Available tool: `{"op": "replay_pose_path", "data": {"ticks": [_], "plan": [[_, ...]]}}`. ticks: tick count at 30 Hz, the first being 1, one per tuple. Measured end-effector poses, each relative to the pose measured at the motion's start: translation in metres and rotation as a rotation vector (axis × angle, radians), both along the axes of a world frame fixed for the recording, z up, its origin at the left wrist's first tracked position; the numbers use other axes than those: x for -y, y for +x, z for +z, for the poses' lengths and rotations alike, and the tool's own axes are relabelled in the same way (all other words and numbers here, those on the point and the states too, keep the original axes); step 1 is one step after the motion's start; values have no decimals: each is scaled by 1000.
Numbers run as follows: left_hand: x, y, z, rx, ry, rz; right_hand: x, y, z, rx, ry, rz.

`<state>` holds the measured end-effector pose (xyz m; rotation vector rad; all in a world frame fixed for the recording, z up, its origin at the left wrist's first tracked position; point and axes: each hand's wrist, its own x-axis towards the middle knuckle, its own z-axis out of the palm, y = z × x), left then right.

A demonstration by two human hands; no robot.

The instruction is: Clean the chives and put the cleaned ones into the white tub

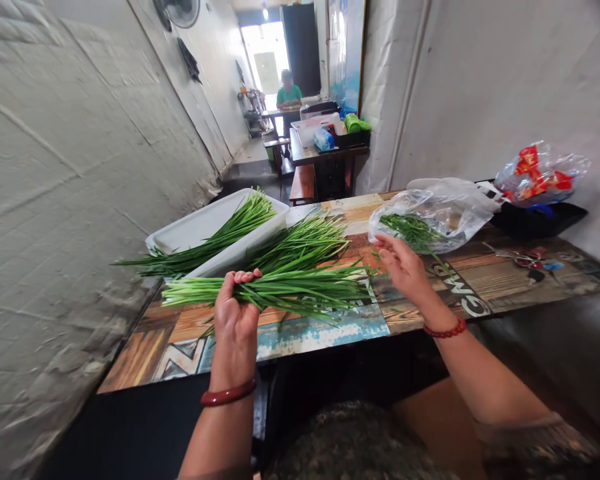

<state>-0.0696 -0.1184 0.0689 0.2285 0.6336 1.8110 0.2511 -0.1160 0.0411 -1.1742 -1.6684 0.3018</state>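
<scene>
My left hand [237,307] is wrapped round a bunch of garlic chives [300,287], pale ends to the left and green leaf tips to the right, low over the table. Just behind it lies a second pile of chives [305,243], against a white plastic tub [215,253]. More chives [240,220] rest in the tub, their dark leaves hanging over its left end. My right hand [403,267] is held with fingers apart beside a clear plastic bag [450,207]. Loose green trimmings [410,230] lie at the bag's mouth.
The wood-patterned table [190,327] stands by a wall. At right are scissors [530,257] and a red-and-clear plastic packet [540,173] on a black container [540,219]. Farther back, a second table [305,155] carries boxes, and a person in green [289,97] sits beyond.
</scene>
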Motion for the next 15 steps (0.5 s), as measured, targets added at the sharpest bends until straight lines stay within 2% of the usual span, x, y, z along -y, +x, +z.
{"op": "replay_pose_path", "data": {"ticks": [3,6,8,11,15], "plan": [[2,18,1,-2,19,-48,15,-35,25,191,113,255],[5,37,5,-19,30,-103,25,-75,31,407,134,388],[7,42,11,-36,43,-138,24,-92,20,478,98,416],[6,32,30,-86,90,-121,6,-92,-9,432,-14,449],[2,1,76,-266,267,-17,-35,-65,-48,208,-177,244]]}}
